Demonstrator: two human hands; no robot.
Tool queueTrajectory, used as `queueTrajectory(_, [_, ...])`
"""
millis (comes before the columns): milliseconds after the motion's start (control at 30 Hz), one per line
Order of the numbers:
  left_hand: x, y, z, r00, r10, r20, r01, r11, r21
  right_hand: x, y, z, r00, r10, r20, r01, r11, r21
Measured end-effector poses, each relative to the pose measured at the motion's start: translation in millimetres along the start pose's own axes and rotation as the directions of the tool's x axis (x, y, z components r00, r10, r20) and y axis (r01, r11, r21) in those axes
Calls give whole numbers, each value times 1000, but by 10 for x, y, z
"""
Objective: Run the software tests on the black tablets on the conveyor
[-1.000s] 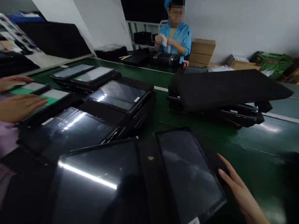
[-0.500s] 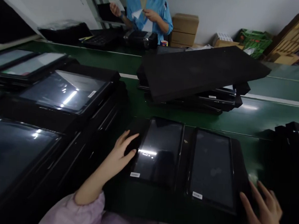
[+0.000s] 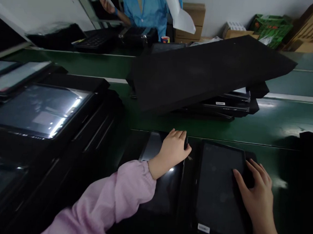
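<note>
Right panel (image 3: pixel 218 195) lies flat, right hand (image 3: pixel 258 188) spread wide at its right edge; left hand (image 3: pixel 173 148), grip unclear, over left panel (image 3: pixel 163 195): a careless drag could smudge it.

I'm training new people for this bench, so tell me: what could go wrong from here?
Smudged screens: the left hand lies over the left screen, and the thumb of the right hand reaches over the edge of the right screen, so bare fingers might mark either one.

Sliding cover: the large black sheet lies askew and overhangs the stack beyond the hands, so a bump might shift it.
</note>
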State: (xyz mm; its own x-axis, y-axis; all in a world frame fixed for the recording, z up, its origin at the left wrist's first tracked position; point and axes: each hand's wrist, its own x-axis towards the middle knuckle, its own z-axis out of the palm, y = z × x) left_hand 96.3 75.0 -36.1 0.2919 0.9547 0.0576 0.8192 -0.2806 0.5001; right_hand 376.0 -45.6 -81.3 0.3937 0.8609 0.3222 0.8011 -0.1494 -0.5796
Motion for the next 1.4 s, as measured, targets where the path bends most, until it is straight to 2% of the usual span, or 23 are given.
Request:
queueTrajectory(100, [-30, 8, 62, 999, -36, -32, 34, 996, -77, -29, -13, -54, 1000, 0, -7, 0, 1000, 21])
queueTrajectory(200, [-35, 1, 73, 997, -64, -51, 51, 972, -229, -20, -26, -63, 1000, -25, -12, 25, 999, 45])
queueTrajectory(333, [0, -87, -124, 994, -82, -67, 35, 851, -524, -13, -30, -45, 999, -44, -5, 44, 998, 48])
queueTrajectory(433, [68, -167, -392, 984, -148, -103, 24, 673, -739, -13, -38, -44, 1000, -31, -4, 31, 997, 65])
queueTrajectory(567, [217, -179, -740, 947, -284, -152, -14, 433, -901, -1, -46, -75, 998, 66, 3, -66, 990, 128])
queueTrajectory(633, [299, -150, -923, 902, -402, -155, -57, 246, -968, 5, -44, -91, 994, 112, 0, -111, 982, 154])
queueTrajectory(700, [382, -130, -1134, 836, -534, -124, -109, 59, -992, 9, -42, -99, 992, 126, -6, -123, 978, 167])
queueTrajectory(767, [460, -146, -1354, 778, -621, -97, -144, -26, -989, 12, -41, -99, 992, 122, -9, -119, 979, 168])
queueTrajectory(867, [501, -265, -1583, 745, -655, -125, -173, -8, -985, 12, -42, -99, 992, 124, -1, -122, 979, 161])
queueTrajectory(933, [418, -401, -1593, 734, -659, -166, -162, 67, -984, -11, -37, -119, 991, 132, 4, -131, 980, 146])
queueTrajectory(1000, [211, -569, -1481, 724, -660, -202, -76, 214, -974, -69, -21, -170, 989, 144, 13, -145, 982, 125])
queueTrajectory(1033, [60, -660, -1392, 729, -647, -225, 2, 331, -944, -113, -9, -207, 987, 157, 16, -158, 982, 108])
queueTrajectory(1133, [-541, -934, -1089, 745, -618, -251, 150, 522, -839, -272, 24, -334, 969, 246, 34, -247, 968, 37])
queueTrajectory(1167, [-763, -1015, -997, 750, -604, -268, 192, 587, -786, -317, 24, -370, 959, 280, 40, -280, 960, 14])
queueTrajectory(1200, [-978, -1086, -916, 776, -542, -323, 244, 730, -638, -349, 16, -395, 952, 303, 48, -303, 953, -4])
queueTrajectory(1233, [-1174, -1144, -845, 799, -504, -328, 283, 797, -534, -364, -3, -408, 949, 312, 53, -312, 950, -13])
queueTrajectory(1333, [-1541, -1231, -684, 839, -495, -225, 338, 799, -497, -291, -100, -373, 957, 285, 47, -286, 958, -1])
queueTrajectory(1400, [-1567, -1242, -614, 877, -442, -189, 311, 821, -479, -177, -168, -314, 962, 272, 30, -273, 962, 27])
